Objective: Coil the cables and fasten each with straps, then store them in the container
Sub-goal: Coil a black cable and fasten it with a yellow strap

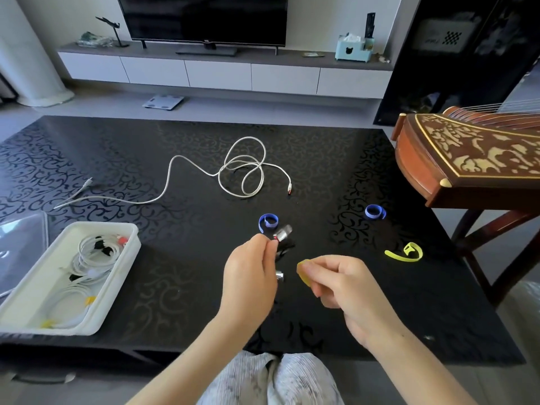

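A person's left hand (251,273) curls its fingers around a bunched black cable (284,249), blurred, with silver plugs (283,232) poking out past the fingers, above the near middle of a black patterned table (175,258). The right hand (344,285), just beside it at three o'clock, pinches a yellow strap (304,271) between its thumb and bent fingers. A curled blue strap (268,223) lies at twelve o'clock, just beyond the left hand. From the right hand, a second blue strap (375,212) sits at one o'clock and a lime strap (407,252) at two o'clock. A loose white cable (242,171) sprawls farther off at eleven o'clock. At nine o'clock, near the table's left edge, a white container (26,305) holds strapped white coils (93,252), with a clear lid (20,247) beside it.
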Demonstrator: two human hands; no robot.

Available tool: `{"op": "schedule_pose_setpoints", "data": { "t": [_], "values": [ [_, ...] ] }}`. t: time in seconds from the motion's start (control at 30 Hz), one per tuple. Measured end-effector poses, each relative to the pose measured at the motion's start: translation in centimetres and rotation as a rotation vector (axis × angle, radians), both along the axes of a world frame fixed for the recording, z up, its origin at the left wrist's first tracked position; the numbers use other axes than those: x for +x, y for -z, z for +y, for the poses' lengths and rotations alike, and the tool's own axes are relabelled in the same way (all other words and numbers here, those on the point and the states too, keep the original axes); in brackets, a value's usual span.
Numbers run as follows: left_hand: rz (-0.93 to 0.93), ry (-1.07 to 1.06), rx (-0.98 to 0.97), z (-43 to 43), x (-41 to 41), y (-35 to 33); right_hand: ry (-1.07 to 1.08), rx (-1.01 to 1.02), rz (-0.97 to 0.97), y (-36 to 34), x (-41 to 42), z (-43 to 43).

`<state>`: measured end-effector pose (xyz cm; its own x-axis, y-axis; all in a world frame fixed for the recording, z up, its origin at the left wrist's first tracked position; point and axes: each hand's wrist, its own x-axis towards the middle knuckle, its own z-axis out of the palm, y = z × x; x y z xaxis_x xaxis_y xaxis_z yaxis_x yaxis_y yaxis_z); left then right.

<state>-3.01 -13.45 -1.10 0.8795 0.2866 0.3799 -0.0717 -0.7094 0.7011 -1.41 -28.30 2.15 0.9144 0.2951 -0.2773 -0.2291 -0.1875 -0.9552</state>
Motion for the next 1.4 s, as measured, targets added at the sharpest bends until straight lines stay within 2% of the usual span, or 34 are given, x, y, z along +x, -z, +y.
{"op": "schedule_pose_setpoints", "data": {
  "t": [0.13, 0.27, 0.47, 0.7, 1.03, 1.17, 1.3, 1.33, 1.4],
  "values": [
    [-0.138, 0.102, 0.183, -0.5, -0.4, -0.4, -0.116, 0.06, 0.068, -2.1, -0.7, 1.0],
    [-0.229, 0.176, 0.26, -0.5, -1.0, -1.2, -0.002, 0.038, 0.049, -2.8, -1.1, 1.6],
    [-0.069, 0.291, 0.061, -0.2, -1.7, -2.9, 0.09, 0.088, 0.018, -3.5, -2.0, 1.8],
    [0.126, 0.3, -0.252, -0.1, -2.1, -5.4, 0.021, 0.081, -0.121, -4.7, -2.3, 1.5],
    [0.216, 0.175, -0.428, -0.1, -0.9, -5.8, -0.009, 0.05, -0.19, -4.3, -1.8, 1.6],
    [0.237, 0.057, -0.456, 0.3, -0.3, -5.8, -0.068, 0.13, -0.236, -4.0, -1.8, 0.7],
    [0.212, -0.008, -0.442, 1.1, -0.2, -6.3, -0.133, 0.481, -0.105, -5.5, -2.3, -0.2],
    [0.198, 0.004, -0.429, 1.1, -0.2, -6.5, -0.102, 0.508, -0.041, -5.9, -2.2, -0.3],
    [0.17, 0.04, -0.391, 1.0, -0.4, -6.9, -0.013, 0.378, 0.047, -5.9, -1.7, -0.2]
  ]
}}
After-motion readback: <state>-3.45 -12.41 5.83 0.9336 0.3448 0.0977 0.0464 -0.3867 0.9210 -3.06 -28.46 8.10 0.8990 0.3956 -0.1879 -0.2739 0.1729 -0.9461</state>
